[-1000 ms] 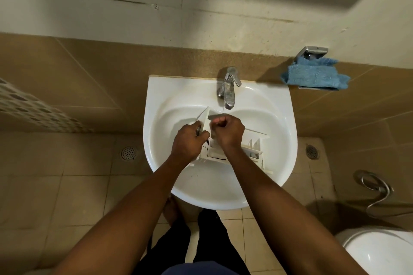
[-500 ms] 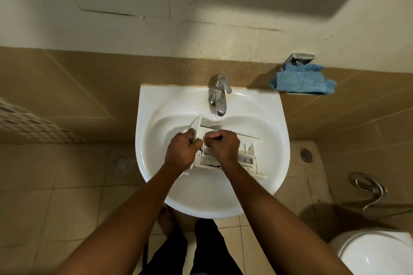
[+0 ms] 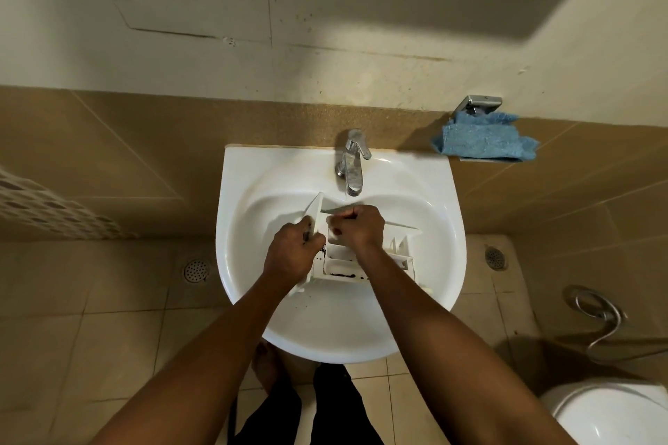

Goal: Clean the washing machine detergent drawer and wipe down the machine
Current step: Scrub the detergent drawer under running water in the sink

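While the left hand keeps gripping the drawer in the sink, the clenched right hand has barely shifted; scrubbing continues, grime remains.

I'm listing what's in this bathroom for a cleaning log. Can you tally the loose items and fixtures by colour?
White: 3 - sink, detergent drawer, toilet
Blue: 1 - cloth
Chrome: 2 - tap, hose
Total: 6
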Available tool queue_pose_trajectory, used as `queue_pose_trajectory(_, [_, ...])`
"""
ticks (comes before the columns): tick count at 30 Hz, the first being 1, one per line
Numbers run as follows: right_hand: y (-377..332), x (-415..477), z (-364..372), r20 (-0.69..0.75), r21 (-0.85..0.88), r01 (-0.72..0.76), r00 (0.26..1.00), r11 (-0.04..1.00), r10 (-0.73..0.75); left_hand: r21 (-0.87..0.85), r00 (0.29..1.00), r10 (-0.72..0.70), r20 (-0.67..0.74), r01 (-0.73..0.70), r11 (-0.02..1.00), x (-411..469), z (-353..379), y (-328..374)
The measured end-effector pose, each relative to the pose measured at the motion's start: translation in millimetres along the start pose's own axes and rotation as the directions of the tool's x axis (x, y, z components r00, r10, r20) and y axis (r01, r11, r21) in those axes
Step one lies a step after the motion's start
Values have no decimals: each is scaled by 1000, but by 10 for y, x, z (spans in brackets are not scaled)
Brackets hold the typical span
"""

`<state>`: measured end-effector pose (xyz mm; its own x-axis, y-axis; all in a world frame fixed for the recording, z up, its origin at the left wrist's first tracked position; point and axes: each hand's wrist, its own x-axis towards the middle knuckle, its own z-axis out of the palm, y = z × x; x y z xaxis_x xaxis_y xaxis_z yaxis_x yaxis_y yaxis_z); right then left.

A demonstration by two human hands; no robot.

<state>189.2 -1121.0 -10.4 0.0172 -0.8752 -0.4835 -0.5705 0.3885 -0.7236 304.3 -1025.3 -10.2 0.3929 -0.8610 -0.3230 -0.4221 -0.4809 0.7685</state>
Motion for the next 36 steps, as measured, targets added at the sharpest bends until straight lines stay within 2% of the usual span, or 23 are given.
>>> queue_pose_trajectory(3, [57, 44, 58, -16, 13, 29, 999, 1000, -28, 6, 1000, -9, -7, 9, 1000, -11, 18, 0])
queue_pose_trajectory(7, [184, -19, -98, 165, -164, 126, 981, 978, -99, 2, 1000, -12, -5, 12, 1000, -21, 22, -2])
queue_pose_trajectory(9, [95, 1, -181, 191, -163, 162, 973, 973, -130, -3, 1000, -12, 2, 12, 1000, -25, 3, 3])
queue_pose_trajectory(10, [31, 45, -212, 160, -82, 141, 979, 987, -127, -3, 1000, -14, 6, 14, 1000, -33, -7, 13])
queue_pose_trajectory(11, [-39, 106, -224, 125, 72, 89, 987, 993, -97, -4, 1000, -18, 9, 18, 1000, -44, -14, 21])
queue_pose_trajectory(13, [-181, 218, -237, 96, 346, -49, 995, 937, 17, -2, 1000, -23, 17, 23, 1000, -52, -18, 34])
queue_pose_trajectory(16, [-248, 327, -256, 184, 512, -115, 983, 851, 22, -10, 999, -35, 33, 36, 999, -63, -13, 55])
queue_pose_trajectory(20, [-166, 382, -326, 336, 773, -293, 941, 563, 30, -12, 999, -36, 27, 36, 999, -73, -17, 51])
queue_pose_trajectory(22, [-148, 416, -343, 385, 794, -348, 923, 498, 32, -18, 999, -47, 26, 48, 999, -74, -11, 39])
queue_pose_trajectory(23, [-141, 438, -345, 391, 783, -355, 919, 511, 40, -26, 999, -49, 25, 49, 998, -67, -9, 41])
queue_pose_trajectory(26, [-137, 360, -305, 348, 628, -300, 934, 718, 86, -38, 999, -45, 30, 46, 998, -58, -16, 56])
queue_pose_trajectory(29, [-40, 127, -156, 304, 460, -161, 952, 873, 15, -17, 999, -43, 26, 44, 999, -51, -13, 35])
queue_pose_trajectory(32, [70, -52, -51, 285, 343, -4, 953, 939, -100, -21, 998, -49, 27, 49, 999, -62, -30, 51])
queue_pose_trajectory(35, [95, -14, -91, 108, 145, 188, 973, 971, -204, -21, 999, -37, 35, 37, 999, -72, -39, 77])
queue_pose_trajectory(36, [93, 15, -111, 62, 122, 201, 976, 972, -210, -21, 999, -36, 36, 37, 999, -74, -37, 83])
